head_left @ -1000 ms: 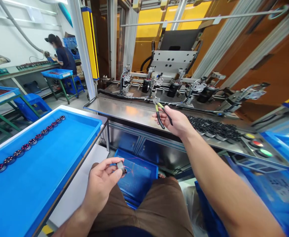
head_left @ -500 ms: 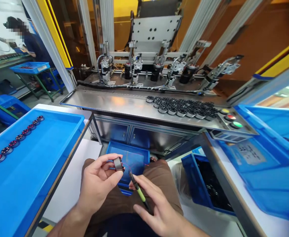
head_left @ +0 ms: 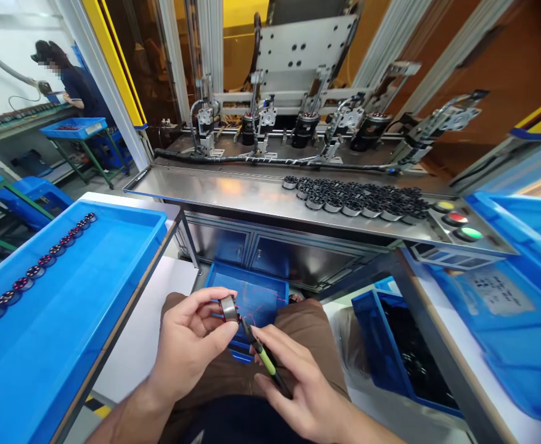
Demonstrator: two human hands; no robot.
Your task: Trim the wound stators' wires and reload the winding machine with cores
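Left hand [head_left: 191, 345] is pinching a small round motor part [head_left: 228, 308] between thumb and fingertips, just above the blue bin [head_left: 256, 293]. Right hand [head_left: 298, 388] is gripping green-handled cutters [head_left: 261, 354], tips touching the part. Looks like wire trimming; next snip needs steady aim.

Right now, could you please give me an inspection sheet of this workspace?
Surface: steel bench, bare at the left.
Job's things: small round part pinched in the left hand; pliers in the right hand, tip at the part.
Clutter: heap of black ring parts on the bench; row of round parts in the blue tray.
Grippers: both hands closed in a grip.
Cables: black hose along the machine.
Surroundings: blue bin below; a person working far left.
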